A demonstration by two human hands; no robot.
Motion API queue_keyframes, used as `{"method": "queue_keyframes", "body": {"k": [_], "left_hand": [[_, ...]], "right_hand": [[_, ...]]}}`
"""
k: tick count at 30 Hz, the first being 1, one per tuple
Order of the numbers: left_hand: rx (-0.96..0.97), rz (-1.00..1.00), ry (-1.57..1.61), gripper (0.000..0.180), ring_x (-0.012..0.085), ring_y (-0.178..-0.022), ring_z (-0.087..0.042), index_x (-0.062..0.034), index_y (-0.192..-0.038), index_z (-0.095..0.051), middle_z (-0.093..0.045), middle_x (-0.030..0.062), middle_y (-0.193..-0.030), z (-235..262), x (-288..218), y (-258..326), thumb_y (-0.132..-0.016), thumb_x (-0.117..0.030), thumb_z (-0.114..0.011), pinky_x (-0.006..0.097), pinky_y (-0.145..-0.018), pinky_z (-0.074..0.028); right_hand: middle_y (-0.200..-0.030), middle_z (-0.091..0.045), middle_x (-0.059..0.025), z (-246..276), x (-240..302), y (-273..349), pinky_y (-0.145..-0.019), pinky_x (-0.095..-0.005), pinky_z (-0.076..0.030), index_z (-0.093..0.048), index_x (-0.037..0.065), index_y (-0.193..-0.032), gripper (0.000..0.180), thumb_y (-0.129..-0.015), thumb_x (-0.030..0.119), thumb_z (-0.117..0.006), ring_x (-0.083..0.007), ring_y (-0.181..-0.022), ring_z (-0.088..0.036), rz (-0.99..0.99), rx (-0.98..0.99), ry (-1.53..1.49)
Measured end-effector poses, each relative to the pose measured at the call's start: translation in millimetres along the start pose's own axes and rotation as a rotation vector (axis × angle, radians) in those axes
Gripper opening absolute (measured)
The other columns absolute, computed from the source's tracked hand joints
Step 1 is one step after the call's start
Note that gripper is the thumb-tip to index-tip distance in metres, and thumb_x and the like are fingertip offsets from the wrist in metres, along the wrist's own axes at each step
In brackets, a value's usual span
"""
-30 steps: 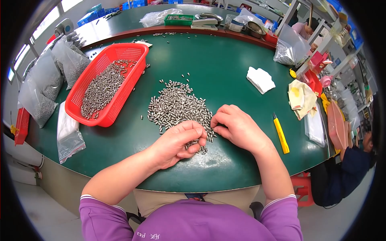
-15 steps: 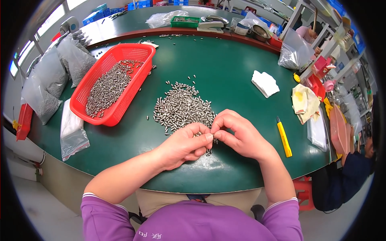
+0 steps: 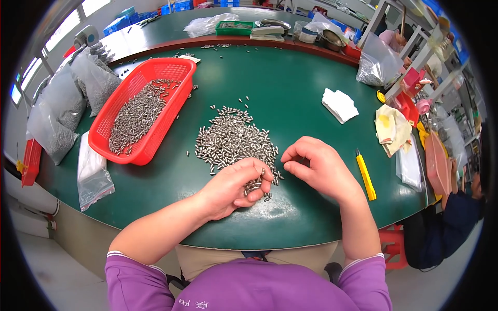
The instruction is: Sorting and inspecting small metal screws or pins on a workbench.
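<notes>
Left hand (image 3: pixel 231 186) cupped, fingers curled; right hand (image 3: pixel 316 166) loosely curled beside it.

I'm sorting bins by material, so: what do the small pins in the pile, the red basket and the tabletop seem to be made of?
The small pins look like bare metal, probably steel: silver-grey with bright glints. The left hand holds some of them. The red basket looks like moulded plastic: uniform glossy red, slotted lattice walls. The tabletop seems covered in a smooth green mat, perhaps rubber or vinyl, with a soft sheen; what lies under it cannot be told.
</notes>
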State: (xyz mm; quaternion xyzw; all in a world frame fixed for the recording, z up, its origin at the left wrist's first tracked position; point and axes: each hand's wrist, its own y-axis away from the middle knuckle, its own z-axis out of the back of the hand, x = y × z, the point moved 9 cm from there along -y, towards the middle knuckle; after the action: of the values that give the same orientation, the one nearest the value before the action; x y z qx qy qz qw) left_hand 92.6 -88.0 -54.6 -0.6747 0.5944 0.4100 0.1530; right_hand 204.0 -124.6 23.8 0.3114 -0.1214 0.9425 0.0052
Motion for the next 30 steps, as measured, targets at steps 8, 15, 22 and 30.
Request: {"method": "queue_keyframes", "body": {"k": [8, 15, 22, 30], "left_hand": [[0.046, -0.04, 0.007, 0.022, 0.0106, -0.056, -0.043, -0.0016, -0.098, -0.052, -0.052, 0.0092, -0.081, 0.2, -3.1, -2.2, -0.091, -0.018, -0.04, 0.019, -0.038, -0.026], [0.021, -0.007, -0.007, 0.017, 0.0076, -0.056, -0.041, -0.0032, -0.094, -0.05, -0.052, 0.0077, -0.082, 2.5, 0.6, -3.1, -0.092, -0.018, -0.044, 0.017, -0.038, -0.026], [0.067, 0.013, -0.016, 0.011, 0.0036, -0.055, -0.041, -0.0055, -0.094, -0.047, -0.053, 0.0041, -0.082, -1.5, 5.8, -0.7, -0.089, -0.014, -0.051, 0.015, -0.038, -0.024], [0.066, 0.021, 0.006, 0.014, 0.0033, -0.056, -0.041, -0.006, -0.096, -0.045, -0.054, 0.0039, -0.082, -3.5, 4.1, 0.7, -0.089, -0.016, -0.052, 0.015, -0.039, -0.024]], "right_hand": [[-0.079, -0.059, -0.0074, -22.7, -10.6, 5.6, -0.071, -0.0349, -0.047, -0.062, 0.007, -0.08, 0.015, -0.07, 0.017, -0.067, -0.0241, -0.081, -0.057, -0.09, 0.196, 0.115], [-0.076, -0.057, -0.0076, -24.9, -1.8, 5.9, -0.068, -0.0342, -0.046, -0.06, 0.006, -0.079, 0.011, -0.071, 0.009, -0.065, -0.0232, -0.076, -0.056, 0.052, 0.152, 0.17], [-0.08, -0.056, -0.0046, -14.7, 17.8, -2.5, -0.069, -0.0293, -0.045, -0.059, 0.005, -0.083, 0.008, -0.077, 0.006, -0.064, -0.0192, -0.077, -0.054, 0.128, 0.108, -0.235], [-0.082, -0.058, -0.004, -15.0, 29.2, -2.1, -0.073, -0.0326, -0.045, -0.061, 0.007, -0.085, 0.009, -0.076, 0.007, -0.065, -0.0219, -0.081, -0.055, 0.26, 0.026, -0.267]]}}
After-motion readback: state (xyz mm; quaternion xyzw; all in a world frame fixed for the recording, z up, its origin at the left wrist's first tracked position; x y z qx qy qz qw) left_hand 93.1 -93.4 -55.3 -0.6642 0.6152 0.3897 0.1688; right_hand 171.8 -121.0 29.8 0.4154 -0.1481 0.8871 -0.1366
